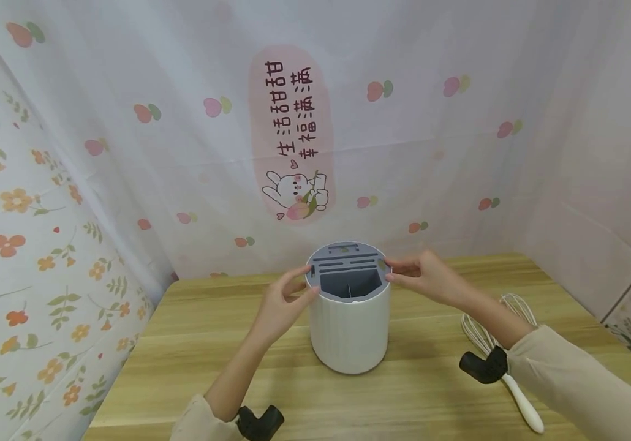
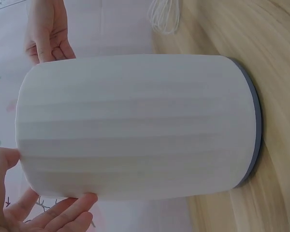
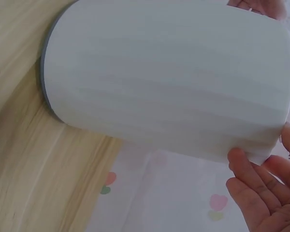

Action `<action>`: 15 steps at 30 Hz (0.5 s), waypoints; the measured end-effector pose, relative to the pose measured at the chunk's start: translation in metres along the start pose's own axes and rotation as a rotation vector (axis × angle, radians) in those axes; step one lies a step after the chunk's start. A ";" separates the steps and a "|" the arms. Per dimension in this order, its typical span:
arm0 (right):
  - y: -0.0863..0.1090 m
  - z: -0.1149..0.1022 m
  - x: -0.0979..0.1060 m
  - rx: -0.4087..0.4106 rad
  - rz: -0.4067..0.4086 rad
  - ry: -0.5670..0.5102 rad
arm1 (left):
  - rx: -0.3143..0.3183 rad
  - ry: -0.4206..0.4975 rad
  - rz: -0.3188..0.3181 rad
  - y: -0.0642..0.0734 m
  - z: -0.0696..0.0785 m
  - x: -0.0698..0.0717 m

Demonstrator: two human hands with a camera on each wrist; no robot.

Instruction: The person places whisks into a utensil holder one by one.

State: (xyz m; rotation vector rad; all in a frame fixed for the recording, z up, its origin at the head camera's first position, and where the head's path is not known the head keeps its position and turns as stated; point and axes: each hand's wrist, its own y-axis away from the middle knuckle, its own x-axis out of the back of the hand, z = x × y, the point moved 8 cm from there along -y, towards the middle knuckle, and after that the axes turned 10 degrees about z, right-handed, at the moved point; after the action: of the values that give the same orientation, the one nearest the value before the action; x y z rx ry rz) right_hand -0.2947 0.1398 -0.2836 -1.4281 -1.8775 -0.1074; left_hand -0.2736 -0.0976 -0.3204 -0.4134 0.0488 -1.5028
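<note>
A white ribbed utensil holder (image 1: 350, 337) stands upright on the wooden table. Its grey slotted top (image 1: 345, 262) has narrow slits at the back and a larger divided opening at the front. My left hand (image 1: 284, 305) grips the left side of the upper rim, thumb at the front edge. On the opposite side, my right hand (image 1: 423, 275) holds the rim between thumb and fingers. In the left wrist view, the left fingers (image 2: 79, 210) touch the ribbed wall near the top. Fingertips of the right hand (image 3: 266, 193) likewise rest on the wall in the right wrist view.
A whisk (image 1: 522, 404) with a white handle lies on the table (image 1: 211, 343) to the right, partly under my right forearm. Behind the table hangs a printed curtain (image 1: 404, 171); a floral cloth (image 1: 45, 275) hangs at the left.
</note>
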 end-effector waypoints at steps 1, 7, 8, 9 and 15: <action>0.001 0.001 0.000 -0.004 0.000 0.001 | 0.000 0.000 -0.003 0.001 0.000 -0.001; 0.011 0.001 0.002 -0.017 0.001 0.001 | 0.002 0.003 -0.016 0.010 0.004 -0.005; 0.012 0.001 0.002 -0.014 0.004 0.001 | 0.001 0.005 -0.017 0.011 0.005 -0.006; 0.014 0.000 0.003 -0.013 0.004 0.001 | 0.005 0.006 -0.018 0.013 0.005 -0.006; 0.024 -0.004 0.004 -0.025 0.017 0.012 | 0.016 0.007 -0.012 0.025 0.008 -0.004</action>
State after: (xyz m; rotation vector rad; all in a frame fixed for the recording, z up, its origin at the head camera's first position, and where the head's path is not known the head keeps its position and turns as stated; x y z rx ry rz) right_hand -0.2723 0.1496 -0.2872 -1.4570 -1.8602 -0.1317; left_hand -0.2475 -0.0917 -0.3207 -0.3962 0.0398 -1.5160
